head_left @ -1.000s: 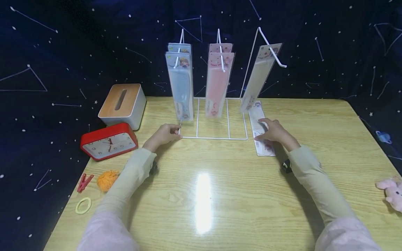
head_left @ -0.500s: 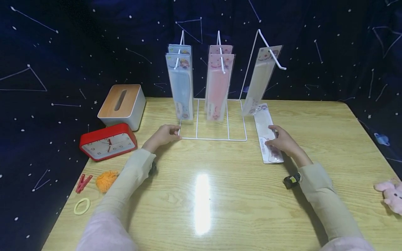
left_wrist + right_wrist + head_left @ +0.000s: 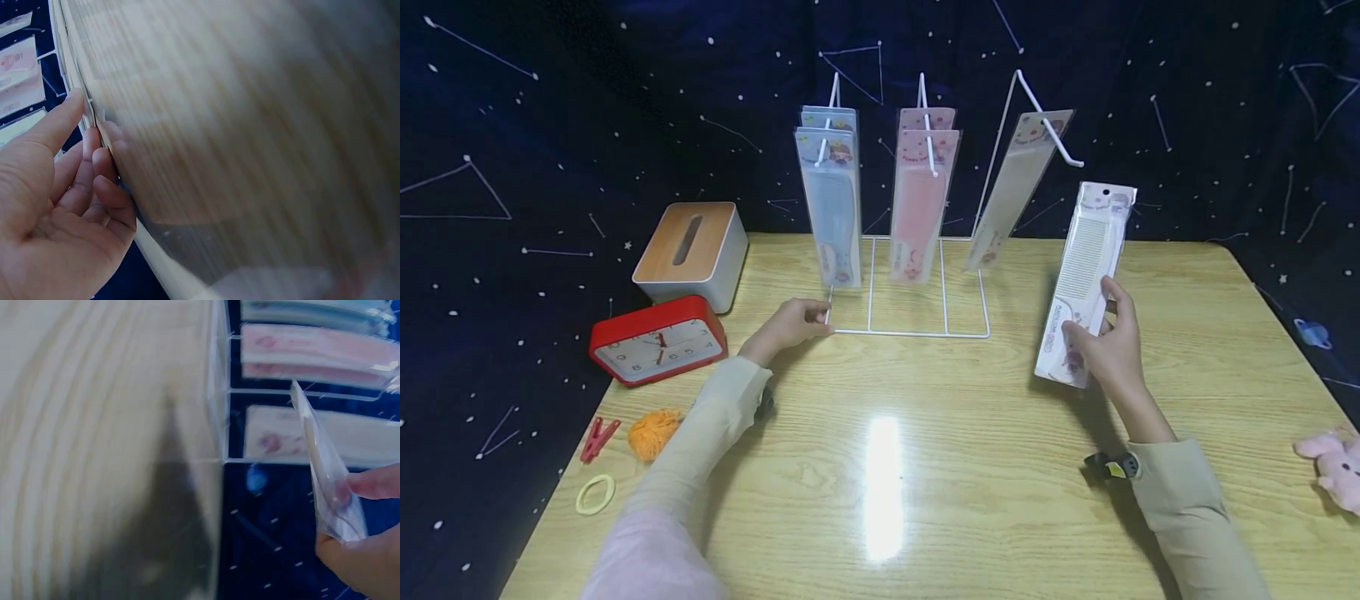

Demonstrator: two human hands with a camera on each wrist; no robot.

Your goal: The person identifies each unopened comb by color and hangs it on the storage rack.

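Observation:
My right hand point(image 3: 1114, 346) pinches a packaged white comb point(image 3: 1084, 254) near its lower end, thumb on the front. The pack is raised off the table and tilted, its punched hole at the top; the right wrist view shows it nearly edge-on. At the front left corner of a white wire display rack point(image 3: 917, 334), my left hand point(image 3: 788, 325) holds the base wire between thumb and fingers. Hanging from the rack's hooks are blue comb packs point(image 3: 833, 208), pink comb packs point(image 3: 919, 208) and, on the right hook, a whitish comb pack point(image 3: 1017, 192) swung at a slant.
A wood-topped tissue box point(image 3: 688, 250) and a red clock point(image 3: 658, 337) stand left of the rack. Nearer me lie an orange yarn ball point(image 3: 655, 432), a red clip point(image 3: 599, 439) and a yellow ring point(image 3: 596, 495). A pink plush toy point(image 3: 1337, 467) sits at the right edge.
My right hand slid the white comb pack rightward from beside the rack, then lifted and tilted it upright. The pack on the right hook shifted slightly. My left hand stayed on the rack.

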